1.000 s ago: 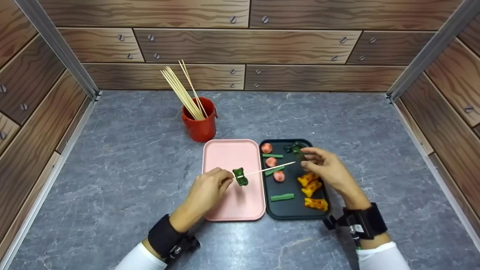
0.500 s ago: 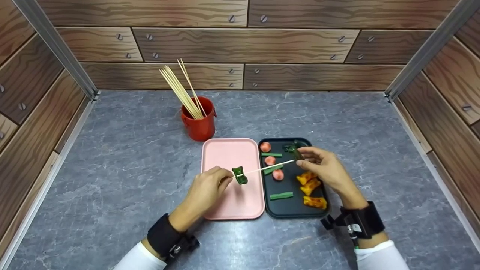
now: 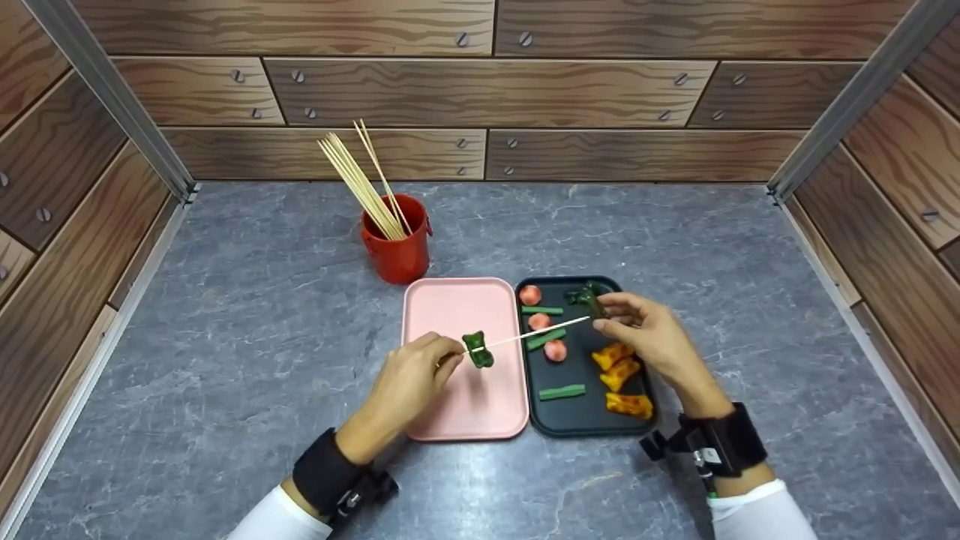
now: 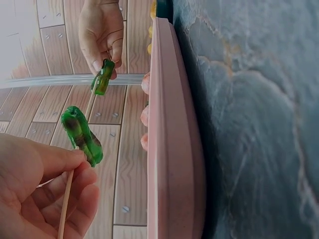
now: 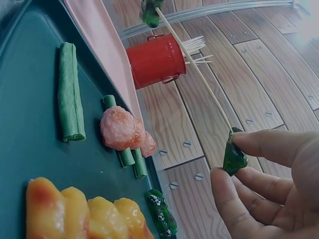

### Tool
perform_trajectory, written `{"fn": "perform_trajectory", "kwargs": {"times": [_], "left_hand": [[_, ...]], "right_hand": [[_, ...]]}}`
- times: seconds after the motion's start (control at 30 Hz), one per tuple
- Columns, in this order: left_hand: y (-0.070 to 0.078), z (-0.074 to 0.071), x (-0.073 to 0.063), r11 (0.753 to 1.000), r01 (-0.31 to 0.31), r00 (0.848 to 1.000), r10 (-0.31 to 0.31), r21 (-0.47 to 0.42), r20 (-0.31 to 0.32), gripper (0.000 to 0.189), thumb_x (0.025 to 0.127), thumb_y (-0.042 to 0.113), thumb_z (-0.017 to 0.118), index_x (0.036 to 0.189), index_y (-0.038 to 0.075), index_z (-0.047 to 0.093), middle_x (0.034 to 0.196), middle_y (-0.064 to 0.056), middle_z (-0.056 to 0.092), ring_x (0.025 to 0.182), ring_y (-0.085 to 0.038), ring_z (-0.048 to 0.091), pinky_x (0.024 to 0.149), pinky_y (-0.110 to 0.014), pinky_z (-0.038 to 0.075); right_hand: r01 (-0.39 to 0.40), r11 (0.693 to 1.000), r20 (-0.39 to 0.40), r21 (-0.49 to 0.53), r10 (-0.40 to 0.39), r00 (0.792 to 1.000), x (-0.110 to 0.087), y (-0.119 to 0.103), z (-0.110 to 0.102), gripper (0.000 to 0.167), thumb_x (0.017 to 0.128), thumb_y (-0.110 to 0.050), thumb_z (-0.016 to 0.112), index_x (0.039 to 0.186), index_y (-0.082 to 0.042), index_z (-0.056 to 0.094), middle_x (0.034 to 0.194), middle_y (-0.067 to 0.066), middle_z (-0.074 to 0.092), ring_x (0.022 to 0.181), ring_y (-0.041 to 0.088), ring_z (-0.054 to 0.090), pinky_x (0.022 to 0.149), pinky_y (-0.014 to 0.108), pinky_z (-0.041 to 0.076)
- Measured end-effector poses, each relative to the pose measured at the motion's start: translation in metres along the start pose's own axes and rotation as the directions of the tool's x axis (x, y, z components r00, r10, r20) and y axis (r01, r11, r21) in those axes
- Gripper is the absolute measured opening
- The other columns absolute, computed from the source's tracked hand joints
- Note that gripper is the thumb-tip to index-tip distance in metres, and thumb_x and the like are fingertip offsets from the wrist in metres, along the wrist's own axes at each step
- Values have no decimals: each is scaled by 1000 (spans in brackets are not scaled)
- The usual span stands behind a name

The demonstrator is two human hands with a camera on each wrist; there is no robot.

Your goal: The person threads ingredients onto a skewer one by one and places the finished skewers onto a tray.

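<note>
My left hand (image 3: 409, 386) pinches a thin wooden skewer (image 3: 536, 334) above the pink tray (image 3: 450, 307). Threaded on it, just past the fingertips, is a green pepper piece (image 3: 478, 350). Over the dark tray (image 3: 559, 420), my right hand (image 3: 652, 341) holds another green pepper piece (image 5: 234, 157) between thumb and fingers. The skewer's tip meets that second piece in the right wrist view; whether it has pierced it I cannot tell. From the left wrist side, both green pieces line up along the skewer.
On the dark tray lie pink meatball-like pieces (image 3: 555, 350), green stalks (image 3: 562, 392), yellow-orange chunks (image 3: 628, 406) and more dark green pepper (image 3: 581, 294). A red bucket (image 3: 400, 259) of wooden skewers (image 3: 364, 187) stands behind the pink tray. Wood-patterned walls enclose the table.
The right hand has shifted slightly left, bringing its green pepper piece to the skewer tip. The left hand has hardly moved; the first piece stays in place on the skewer.
</note>
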State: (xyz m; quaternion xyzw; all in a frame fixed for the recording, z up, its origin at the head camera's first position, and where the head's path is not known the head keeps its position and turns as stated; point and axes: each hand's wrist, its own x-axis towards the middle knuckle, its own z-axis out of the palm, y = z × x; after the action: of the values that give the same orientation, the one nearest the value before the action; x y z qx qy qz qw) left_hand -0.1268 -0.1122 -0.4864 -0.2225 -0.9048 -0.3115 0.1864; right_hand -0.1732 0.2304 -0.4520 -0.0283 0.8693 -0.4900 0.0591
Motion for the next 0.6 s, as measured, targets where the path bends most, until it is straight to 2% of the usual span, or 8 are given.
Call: {"fn": "perform_trajectory", "kwargs": {"times": [0.6], "left_hand": [[-1, 1, 0, 1000, -2, 1000, 2, 9, -10, 5, 92, 8, 79, 93, 13, 77, 87, -1, 75, 82, -18, 75, 74, -40, 64]], "right_hand": [[-11, 1000, -21, -15, 11, 1000, -2, -4, 5, 49, 98, -19, 76, 140, 2, 63, 127, 25, 71, 96, 8, 64, 82, 16, 55]]}}
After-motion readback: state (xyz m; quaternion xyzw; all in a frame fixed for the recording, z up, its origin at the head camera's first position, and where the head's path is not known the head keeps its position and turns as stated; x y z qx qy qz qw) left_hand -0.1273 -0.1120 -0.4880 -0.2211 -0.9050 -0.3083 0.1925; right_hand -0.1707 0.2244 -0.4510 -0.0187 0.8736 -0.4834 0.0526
